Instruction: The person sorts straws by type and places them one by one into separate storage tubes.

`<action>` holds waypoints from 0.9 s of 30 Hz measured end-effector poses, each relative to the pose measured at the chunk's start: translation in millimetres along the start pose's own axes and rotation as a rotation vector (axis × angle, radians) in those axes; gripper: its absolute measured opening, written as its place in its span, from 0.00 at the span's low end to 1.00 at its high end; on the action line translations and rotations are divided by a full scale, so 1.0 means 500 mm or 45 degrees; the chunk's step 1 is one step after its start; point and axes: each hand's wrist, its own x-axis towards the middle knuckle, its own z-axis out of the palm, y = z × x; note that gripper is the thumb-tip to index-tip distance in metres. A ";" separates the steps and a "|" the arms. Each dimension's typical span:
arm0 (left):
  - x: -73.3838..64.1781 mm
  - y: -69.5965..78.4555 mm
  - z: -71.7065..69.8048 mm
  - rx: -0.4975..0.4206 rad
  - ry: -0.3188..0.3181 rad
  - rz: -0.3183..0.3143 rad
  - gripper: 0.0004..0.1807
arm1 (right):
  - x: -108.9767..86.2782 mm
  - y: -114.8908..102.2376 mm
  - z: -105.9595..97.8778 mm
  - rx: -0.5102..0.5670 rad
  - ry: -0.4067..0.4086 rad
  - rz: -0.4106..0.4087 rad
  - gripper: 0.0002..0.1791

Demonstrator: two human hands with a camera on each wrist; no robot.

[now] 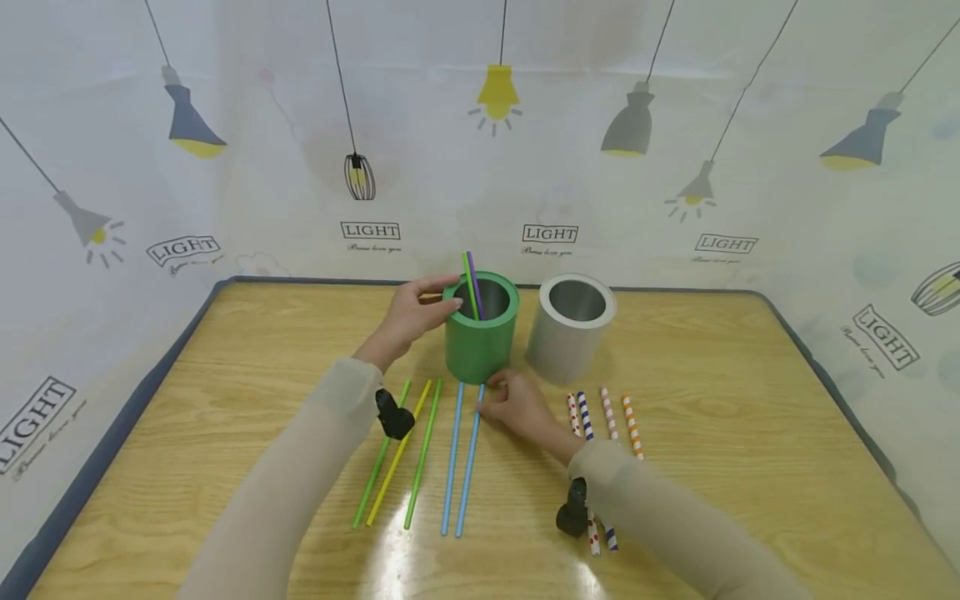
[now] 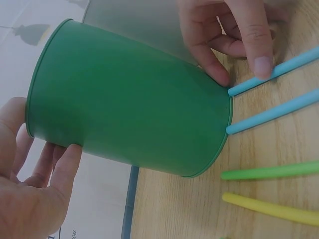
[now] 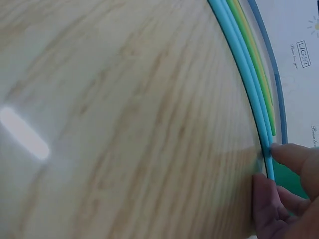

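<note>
On my head feed, the biggest thing is one white backdrop (image 1: 435,200), printed with eight hanging lamps and six LIGHT labels. Below it I have one wooden table (image 1: 247,400). Two pale sleeves reach in, the left sleeve (image 1: 300,467) from seven o'clock, the right sleeve (image 1: 667,517) from five.

Two cans stand upright near the far edge: a green can (image 1: 480,350) and, just beside it at three o'clock, a white can (image 1: 562,354). My left hand (image 1: 416,312) lightly grips the green can's rim at nine o'clock, with its other fingers against the wall. My right hand (image 1: 521,408), just off the base at five o'clock, pinches the far end of one straw between thumb and finger.

Two black wrist devices (image 1: 393,414) show, one per arm.

I count eleven straws. Two stand in the green can, one green (image 1: 468,283), one purple (image 1: 475,283). Nine lie on the table: at seven o'clock from that can, two green straws (image 1: 423,458) with one yellow straw (image 1: 386,483) between; at six, a free blue straw (image 1: 452,458) and the pinched blue straw (image 1: 468,467); between four and five, four patterned straws (image 1: 609,412), partly hidden by the right arm.
</note>
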 end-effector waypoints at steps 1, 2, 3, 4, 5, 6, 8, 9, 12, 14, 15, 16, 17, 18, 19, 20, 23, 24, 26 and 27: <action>0.000 0.000 0.000 -0.004 -0.002 -0.001 0.24 | -0.001 0.000 0.003 -0.014 0.016 0.004 0.23; 0.000 0.000 0.000 -0.007 -0.005 0.000 0.24 | -0.002 0.000 0.006 -0.031 0.032 0.008 0.23; 0.000 0.000 0.000 -0.008 -0.006 0.002 0.24 | -0.003 0.000 0.008 -0.044 0.043 0.015 0.24; 0.000 0.001 -0.001 -0.010 -0.007 0.004 0.24 | -0.005 -0.001 0.010 -0.055 0.052 0.015 0.24; 0.000 0.001 -0.001 -0.010 -0.008 0.005 0.24 | -0.005 -0.001 0.011 -0.066 0.058 0.021 0.25; -0.001 0.001 -0.001 -0.011 -0.009 0.007 0.24 | -0.006 -0.001 0.013 -0.075 0.062 0.025 0.25; -0.001 0.001 -0.001 -0.011 -0.013 0.012 0.24 | -0.006 -0.002 0.014 -0.089 0.063 0.037 0.25; -0.001 0.001 -0.001 -0.009 -0.012 0.013 0.24 | -0.006 -0.002 0.014 -0.090 0.060 0.046 0.25; -0.001 0.001 0.000 -0.006 -0.009 0.018 0.24 | -0.004 -0.005 0.013 -0.094 0.047 0.072 0.25; -0.002 0.001 0.001 -0.007 -0.005 0.021 0.23 | -0.003 -0.006 0.012 -0.087 0.032 0.077 0.24; -0.002 0.001 0.002 -0.005 -0.002 0.021 0.23 | -0.002 -0.007 0.011 -0.082 0.025 0.082 0.24; -0.003 0.002 0.002 -0.005 0.001 0.024 0.23 | -0.002 -0.008 0.009 -0.074 0.016 0.082 0.23; -0.003 0.002 0.002 -0.005 0.003 0.025 0.23 | -0.001 -0.009 0.009 -0.066 0.007 0.080 0.23; -0.004 0.003 0.002 -0.004 0.005 0.028 0.23 | -0.001 -0.009 0.008 -0.057 -0.002 0.079 0.22; -0.004 0.003 0.003 -0.005 0.006 0.030 0.23 | 0.000 -0.010 0.007 -0.046 -0.012 0.083 0.22; -0.004 0.003 0.003 -0.004 0.007 0.032 0.23 | 0.000 -0.011 0.006 -0.039 -0.018 0.084 0.22; -0.005 0.004 0.003 -0.010 0.007 0.034 0.22 | 0.000 -0.011 0.003 -0.018 -0.029 0.081 0.21; -0.005 0.003 0.003 -0.011 0.008 0.033 0.23 | 0.000 -0.012 0.003 -0.016 -0.026 0.076 0.21; -0.005 0.003 0.003 -0.014 0.008 0.029 0.23 | -0.001 -0.013 0.001 -0.005 -0.017 0.078 0.20; -0.005 0.003 0.003 -0.012 0.009 0.025 0.23 | -0.001 -0.013 0.001 0.004 -0.011 0.082 0.20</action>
